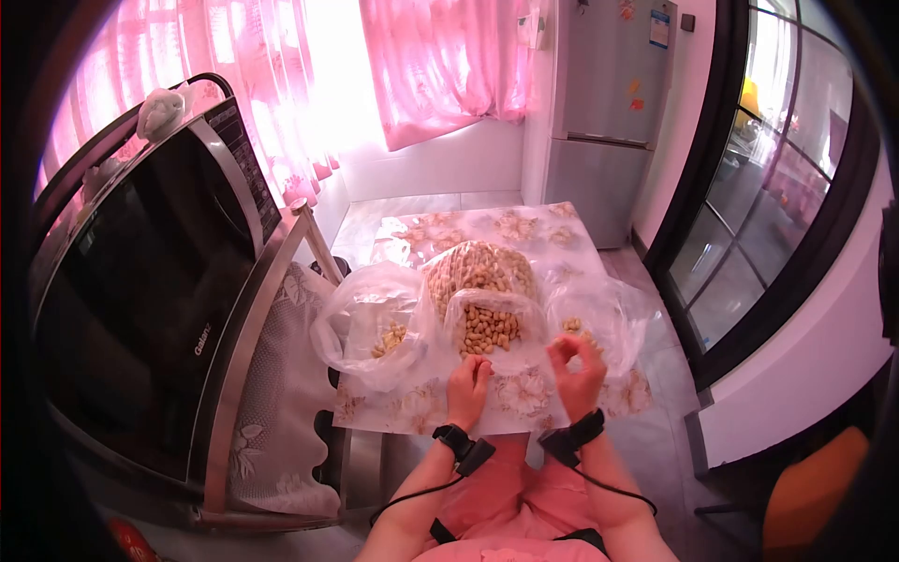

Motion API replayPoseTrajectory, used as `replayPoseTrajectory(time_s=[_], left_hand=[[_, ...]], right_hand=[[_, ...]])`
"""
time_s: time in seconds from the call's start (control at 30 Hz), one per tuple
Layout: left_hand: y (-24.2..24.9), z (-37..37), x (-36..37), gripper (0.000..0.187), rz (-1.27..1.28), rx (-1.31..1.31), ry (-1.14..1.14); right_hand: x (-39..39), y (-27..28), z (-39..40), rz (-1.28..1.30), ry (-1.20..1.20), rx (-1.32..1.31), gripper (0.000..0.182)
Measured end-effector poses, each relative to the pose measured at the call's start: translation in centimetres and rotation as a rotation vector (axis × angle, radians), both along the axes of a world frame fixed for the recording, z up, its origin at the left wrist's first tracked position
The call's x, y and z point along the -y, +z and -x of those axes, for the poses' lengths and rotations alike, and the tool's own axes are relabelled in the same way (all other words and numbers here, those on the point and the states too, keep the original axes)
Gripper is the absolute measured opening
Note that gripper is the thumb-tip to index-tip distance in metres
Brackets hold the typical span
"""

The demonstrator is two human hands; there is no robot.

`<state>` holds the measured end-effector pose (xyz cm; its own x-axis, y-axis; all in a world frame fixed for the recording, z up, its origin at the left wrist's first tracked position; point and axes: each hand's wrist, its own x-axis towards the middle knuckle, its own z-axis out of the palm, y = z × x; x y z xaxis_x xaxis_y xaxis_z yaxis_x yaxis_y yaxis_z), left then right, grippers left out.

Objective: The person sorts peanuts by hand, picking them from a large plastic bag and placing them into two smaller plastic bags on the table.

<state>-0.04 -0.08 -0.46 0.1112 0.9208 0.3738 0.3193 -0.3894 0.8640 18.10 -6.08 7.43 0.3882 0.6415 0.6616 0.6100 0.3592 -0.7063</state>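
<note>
A clear plastic bag [456,272] full of peanuts stands in the middle of the small table. Unshelled peanuts [491,328] lie in its open mouth. My left hand [467,389] rests just in front of this mouth, fingers curled closed; whatever they may hold is hidden. To its right, my right hand [579,375] is raised by the near edge of another open plastic bag [623,328], thumb and fingers pinched together, their contents too small to make out. A few pale pieces [571,325] lie in that bag. The left plastic bag [342,328] holds broken shell-like pieces [388,341].
A flowered cloth covers the table [421,407]. On the left, a black microwave [140,309] sits on a metal-framed stand [245,412]. Behind the table is a grey fridge [599,178], with a black-framed glass door [749,206] to the right. An orange chair [815,492] is at lower right.
</note>
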Motion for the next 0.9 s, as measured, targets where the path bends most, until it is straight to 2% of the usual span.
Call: replayPoseTrajectory(time_s=[0.13, 0.23, 0.27, 0.3, 0.37, 0.47, 0.67, 0.77, 0.9], left_hand=[[0.3, -0.1, 0.3, 0.015, 0.025, 0.057, -0.013], [0.2, -0.2, -0.2, 0.013, -0.003, 0.044, -0.001], [0.0, -0.1, 0.0, 0.012, -0.016, 0.015, 0.005], [-0.1, 0.0, 0.1, 0.012, -0.011, 0.010, 0.006], [0.1, -0.1, 0.0, 0.012, 0.025, 0.067, -0.008], [-0.2, -0.1, 0.0, 0.012, 0.016, 0.050, 0.016], [-0.3, -0.1, -0.1, 0.012, 0.008, 0.024, 0.022], [-0.9, 0.0, -0.3, 0.012, -0.003, -0.007, 0.017], [-0.4, 0.0, -0.2, 0.012, -0.054, -0.009, 0.011]], right_hand=[[-0.2, 0.2, -2.6, 0.079, -0.093, -0.022, 0.025], [0.7, 0.1, -0.5, 0.055, -0.047, 0.049, 0.027], [0.9, 0.4, 0.5, 0.084, 0.008, 0.169, 0.025], [0.7, -0.1, 1.6, 0.089, 0.010, 0.164, 0.025], [-0.4, -1.9, 3.2, 0.133, 0.246, 0.159, 0.024], [-2.8, -5.8, 4.0, 0.270, 0.256, 0.149, 0.026], [-4.6, -7.7, 4.3, 0.271, 0.093, 0.382, 0.037], [-4.5, -8.1, 4.1, 0.326, 0.094, 0.416, 0.039], [-4.0, -8.0, 4.2, 0.358, 0.108, 0.373, 0.032]])
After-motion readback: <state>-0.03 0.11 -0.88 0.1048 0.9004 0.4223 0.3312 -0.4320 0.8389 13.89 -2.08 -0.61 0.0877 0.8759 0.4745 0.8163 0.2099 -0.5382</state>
